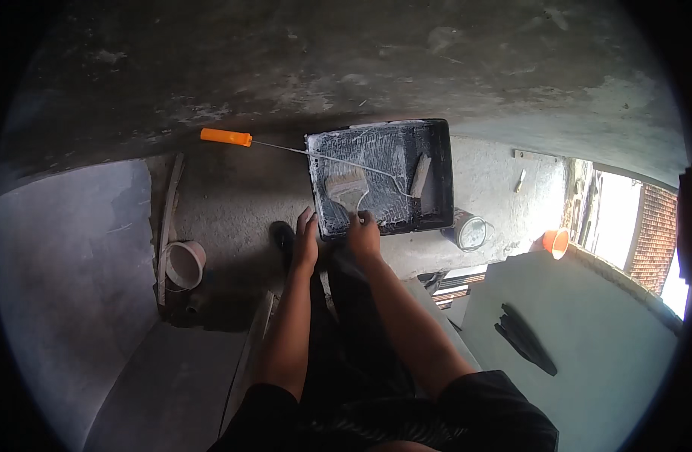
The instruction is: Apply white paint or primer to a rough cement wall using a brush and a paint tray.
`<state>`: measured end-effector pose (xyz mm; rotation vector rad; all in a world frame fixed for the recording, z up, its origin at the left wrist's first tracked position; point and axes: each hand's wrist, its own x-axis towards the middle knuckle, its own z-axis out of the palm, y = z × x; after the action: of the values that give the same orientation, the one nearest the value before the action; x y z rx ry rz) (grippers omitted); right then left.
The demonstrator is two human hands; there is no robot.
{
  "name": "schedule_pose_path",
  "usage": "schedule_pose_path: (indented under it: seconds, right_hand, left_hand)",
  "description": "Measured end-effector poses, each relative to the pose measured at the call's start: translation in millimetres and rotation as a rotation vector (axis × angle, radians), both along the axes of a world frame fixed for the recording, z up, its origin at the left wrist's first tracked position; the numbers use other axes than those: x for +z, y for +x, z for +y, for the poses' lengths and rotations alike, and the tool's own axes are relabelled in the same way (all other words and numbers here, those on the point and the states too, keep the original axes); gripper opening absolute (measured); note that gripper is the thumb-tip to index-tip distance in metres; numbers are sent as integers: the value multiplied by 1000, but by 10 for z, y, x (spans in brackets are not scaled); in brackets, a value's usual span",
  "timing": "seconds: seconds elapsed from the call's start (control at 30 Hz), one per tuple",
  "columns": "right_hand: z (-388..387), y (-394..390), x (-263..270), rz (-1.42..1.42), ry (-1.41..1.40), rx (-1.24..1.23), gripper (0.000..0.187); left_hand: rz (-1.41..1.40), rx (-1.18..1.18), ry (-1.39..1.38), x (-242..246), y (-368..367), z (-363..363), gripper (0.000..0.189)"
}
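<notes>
My right hand (364, 234) is closed around the handle of a wide, flat paintbrush (348, 188). The brush's pale bristles lie over the ribbed ramp of a black paint tray (444, 186) smeared with white paint. At the tray's near left corner is my left hand (306, 240), fingers pointing forward beside the rim; whether they grip the rim cannot be made out. A paint roller lies across the tray. Its orange handle (226, 137) sticks out past the left side, and its paint-coated roller sleeve (420, 176) rests towards the right end.
A paint can (471, 233) stands right of the tray, with an orange bucket (556, 243) farther right near a bright opening. On the left, a whitish bucket (185, 264) sits by a wooden strip (169, 226). A rough grey wall (323, 62) rises ahead.
</notes>
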<state>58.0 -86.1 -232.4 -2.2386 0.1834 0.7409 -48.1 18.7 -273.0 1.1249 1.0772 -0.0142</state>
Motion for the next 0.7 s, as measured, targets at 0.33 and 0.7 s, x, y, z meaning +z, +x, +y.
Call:
schedule_pose_path:
  seconds: [0.33,0.7]
  right_hand:
    - [505,91,-280,321,437,-515,20]
    - [124,176,-229,283,418,-496,18]
  left_hand:
    - [-15,-40,-14,217,-39,10,60]
    - [-50,13,-137,550,221,12,60]
